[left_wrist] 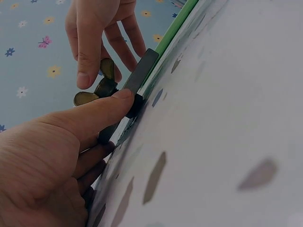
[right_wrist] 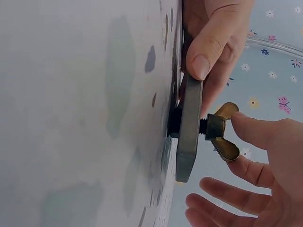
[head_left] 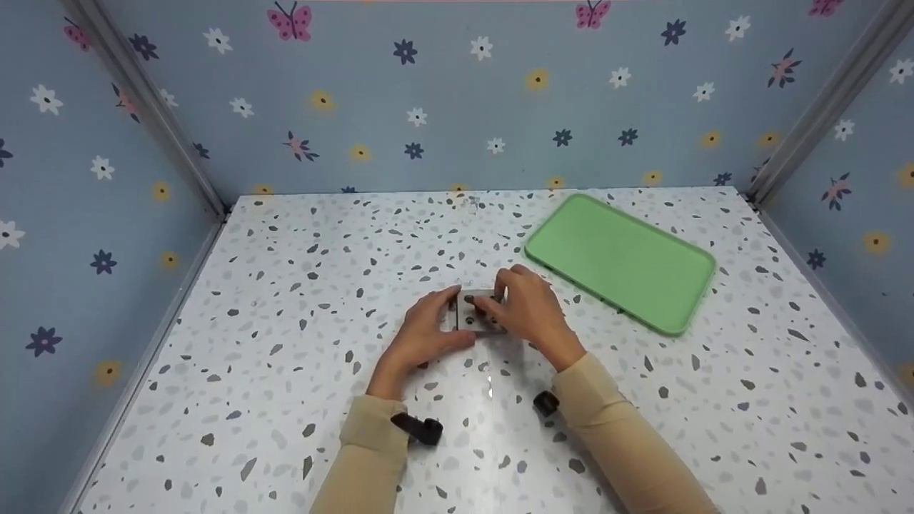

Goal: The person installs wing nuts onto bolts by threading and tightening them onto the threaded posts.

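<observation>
A small grey metal plate with several holes lies near the middle of the table. My left hand grips it by its edges, thumb on the near side. In the right wrist view a brass-coloured wing nut sits on a dark threaded bolt that passes through the plate; the bolt's dark head shows on the table side. My right hand pinches the wings between thumb and forefinger, its other fingers spread loosely. The head view mostly hides the wing nut behind the right hand.
A green tray lies at an angle on the back right of the speckled table. Flower-patterned panels stand behind and at both sides. A dark strap with a small camera is on the left wrist.
</observation>
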`<action>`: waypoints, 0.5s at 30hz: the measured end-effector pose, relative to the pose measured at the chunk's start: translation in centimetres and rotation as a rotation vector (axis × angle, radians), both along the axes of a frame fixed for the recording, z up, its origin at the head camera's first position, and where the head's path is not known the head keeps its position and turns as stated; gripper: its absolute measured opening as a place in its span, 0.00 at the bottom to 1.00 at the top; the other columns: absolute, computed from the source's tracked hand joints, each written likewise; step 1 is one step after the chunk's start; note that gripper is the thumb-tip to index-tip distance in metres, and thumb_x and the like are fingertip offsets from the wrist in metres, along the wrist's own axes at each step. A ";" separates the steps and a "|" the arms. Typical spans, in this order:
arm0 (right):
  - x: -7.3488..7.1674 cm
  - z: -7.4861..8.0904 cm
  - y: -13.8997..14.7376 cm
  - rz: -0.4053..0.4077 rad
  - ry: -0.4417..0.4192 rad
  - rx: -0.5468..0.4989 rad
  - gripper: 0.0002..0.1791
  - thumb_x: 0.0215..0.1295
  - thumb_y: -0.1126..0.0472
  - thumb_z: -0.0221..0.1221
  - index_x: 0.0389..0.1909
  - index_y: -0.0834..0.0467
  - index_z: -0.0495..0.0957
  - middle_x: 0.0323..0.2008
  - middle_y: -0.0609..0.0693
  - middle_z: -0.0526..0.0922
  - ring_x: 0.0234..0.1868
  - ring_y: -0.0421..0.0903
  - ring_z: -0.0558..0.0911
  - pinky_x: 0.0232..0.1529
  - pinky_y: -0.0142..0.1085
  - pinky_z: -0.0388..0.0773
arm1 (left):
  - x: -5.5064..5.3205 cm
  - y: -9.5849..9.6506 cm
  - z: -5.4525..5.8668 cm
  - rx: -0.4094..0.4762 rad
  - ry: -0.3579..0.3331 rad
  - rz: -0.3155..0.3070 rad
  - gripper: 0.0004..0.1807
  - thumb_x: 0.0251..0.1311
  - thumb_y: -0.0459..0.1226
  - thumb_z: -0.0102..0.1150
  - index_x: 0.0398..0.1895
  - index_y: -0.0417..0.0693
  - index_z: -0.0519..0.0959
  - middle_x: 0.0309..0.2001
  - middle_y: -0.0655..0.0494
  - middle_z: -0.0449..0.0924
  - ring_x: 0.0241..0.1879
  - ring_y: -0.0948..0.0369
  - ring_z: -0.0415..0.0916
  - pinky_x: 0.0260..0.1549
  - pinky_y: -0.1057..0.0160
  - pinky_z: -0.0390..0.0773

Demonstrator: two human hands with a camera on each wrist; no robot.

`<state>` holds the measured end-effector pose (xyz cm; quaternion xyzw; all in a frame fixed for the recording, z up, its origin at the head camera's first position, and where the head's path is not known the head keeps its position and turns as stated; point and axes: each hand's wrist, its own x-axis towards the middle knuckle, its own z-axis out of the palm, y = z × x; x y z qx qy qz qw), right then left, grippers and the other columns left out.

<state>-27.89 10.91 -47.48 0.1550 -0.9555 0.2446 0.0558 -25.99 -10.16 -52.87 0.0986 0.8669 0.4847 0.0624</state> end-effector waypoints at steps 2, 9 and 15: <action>0.0 0.0 0.0 0.004 -0.001 0.002 0.21 0.68 0.43 0.71 0.33 0.57 0.81 0.37 0.52 0.81 0.35 0.50 0.80 0.38 0.45 0.82 | 0.0 0.0 0.0 0.000 0.007 -0.006 0.52 0.55 0.47 0.79 0.83 0.52 0.64 0.79 0.48 0.66 0.76 0.47 0.63 0.78 0.45 0.59; -0.1 0.2 0.6 0.090 0.027 -0.005 0.17 0.70 0.47 0.70 0.34 0.57 0.82 0.38 0.54 0.82 0.36 0.52 0.81 0.40 0.48 0.83 | 0.1 -0.1 0.1 0.003 0.021 -0.014 0.51 0.56 0.47 0.79 0.82 0.51 0.64 0.79 0.47 0.65 0.78 0.45 0.60 0.79 0.43 0.58; -0.4 0.9 2.0 0.296 -0.013 -0.039 0.10 0.75 0.58 0.64 0.50 0.59 0.85 0.52 0.58 0.83 0.52 0.59 0.84 0.56 0.53 0.82 | 0.1 -0.1 0.1 0.028 0.014 -0.007 0.52 0.55 0.45 0.79 0.83 0.52 0.64 0.79 0.49 0.65 0.75 0.46 0.63 0.77 0.43 0.60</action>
